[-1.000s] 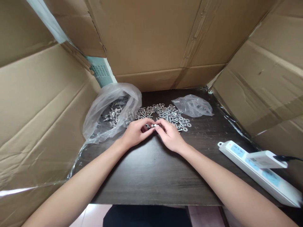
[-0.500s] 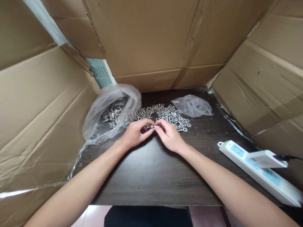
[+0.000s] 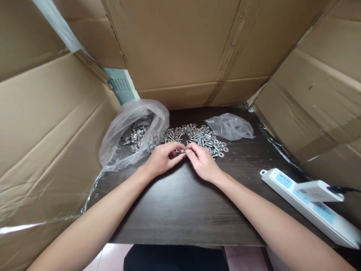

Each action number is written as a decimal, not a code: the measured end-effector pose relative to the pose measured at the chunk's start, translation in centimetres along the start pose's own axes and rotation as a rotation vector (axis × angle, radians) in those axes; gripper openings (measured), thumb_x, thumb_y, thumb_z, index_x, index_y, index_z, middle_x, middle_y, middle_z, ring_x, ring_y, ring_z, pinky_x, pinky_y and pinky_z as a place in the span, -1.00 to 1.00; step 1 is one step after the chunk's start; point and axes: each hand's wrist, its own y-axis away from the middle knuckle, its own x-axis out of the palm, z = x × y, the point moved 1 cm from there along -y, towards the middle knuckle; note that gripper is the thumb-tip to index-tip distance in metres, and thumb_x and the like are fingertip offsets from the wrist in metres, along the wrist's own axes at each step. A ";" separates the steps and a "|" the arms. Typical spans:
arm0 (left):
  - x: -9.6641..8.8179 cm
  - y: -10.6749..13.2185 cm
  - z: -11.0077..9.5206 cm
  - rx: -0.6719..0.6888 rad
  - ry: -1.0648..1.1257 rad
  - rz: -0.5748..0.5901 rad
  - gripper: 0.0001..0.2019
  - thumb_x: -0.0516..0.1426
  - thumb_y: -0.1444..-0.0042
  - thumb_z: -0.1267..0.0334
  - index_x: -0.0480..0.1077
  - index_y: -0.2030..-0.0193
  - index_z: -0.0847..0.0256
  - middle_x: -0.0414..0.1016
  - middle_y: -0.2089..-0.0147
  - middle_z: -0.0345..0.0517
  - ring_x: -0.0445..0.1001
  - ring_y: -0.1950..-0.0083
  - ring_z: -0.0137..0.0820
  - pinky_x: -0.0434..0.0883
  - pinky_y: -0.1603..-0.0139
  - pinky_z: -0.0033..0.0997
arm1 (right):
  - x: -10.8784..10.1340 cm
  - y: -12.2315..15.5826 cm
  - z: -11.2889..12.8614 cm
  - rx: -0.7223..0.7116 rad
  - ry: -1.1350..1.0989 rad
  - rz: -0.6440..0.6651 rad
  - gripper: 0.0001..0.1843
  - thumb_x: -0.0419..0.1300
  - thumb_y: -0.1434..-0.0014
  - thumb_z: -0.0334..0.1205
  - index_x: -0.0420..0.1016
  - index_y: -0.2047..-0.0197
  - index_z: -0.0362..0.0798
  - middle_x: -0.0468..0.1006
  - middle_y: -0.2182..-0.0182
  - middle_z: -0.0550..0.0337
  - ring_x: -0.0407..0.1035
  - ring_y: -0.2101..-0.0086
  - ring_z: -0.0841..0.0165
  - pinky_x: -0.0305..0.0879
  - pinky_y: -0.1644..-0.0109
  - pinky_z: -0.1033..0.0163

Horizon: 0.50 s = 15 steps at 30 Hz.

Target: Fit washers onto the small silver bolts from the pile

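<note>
Between my fingertips, just in front of the hardware pile, is a small metal bolt (image 3: 182, 151). My left hand (image 3: 164, 157) is closed in a pinch on its left part, thumb below and fingers above. From the other side, my right hand (image 3: 203, 162) pinches its right end between thumb and forefinger. Small parts on the bolt, perhaps a nut or washer, are too small to make out surely. Behind my hands lies a loose pile of bolts, nuts and flat washers (image 3: 221, 154).
A clear plastic bag (image 3: 113, 146) holding metal hardware lies open at the left. Another crumpled plastic bag (image 3: 232, 127) rests at the back right. A white power strip (image 3: 304, 210) with a plugged-in adapter (image 3: 320, 190) lies at the right. Cardboard walls (image 3: 180, 49) surround the dark table (image 3: 180, 210).
Both hands stay almost in place with the bolt between them; my fingertips have shifted only slightly. The whole view has moved a little.
</note>
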 end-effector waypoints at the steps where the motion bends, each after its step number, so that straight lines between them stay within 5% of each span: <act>1: 0.0 0.0 0.0 0.002 -0.002 0.003 -0.88 0.24 -0.30 0.33 0.50 0.04 0.23 0.58 0.20 -0.17 0.48 0.40 -0.53 0.46 0.33 -0.58 | 0.0 0.0 0.0 -0.001 -0.001 -0.001 -0.80 0.00 -0.43 -0.19 0.37 0.22 -0.04 0.47 0.35 0.18 0.37 0.34 0.28 0.20 0.21 0.20; 15: 0.0 0.1 0.0 -0.034 -0.002 0.015 -0.87 0.23 -0.33 0.29 0.47 0.02 0.21 0.59 0.19 -0.17 0.50 0.37 -0.49 0.48 0.29 -0.54 | -0.1 0.1 0.1 0.075 -0.004 0.037 -0.87 0.05 -0.39 -0.19 0.36 0.12 -0.02 0.51 0.29 0.17 0.39 0.29 0.24 0.23 0.17 0.16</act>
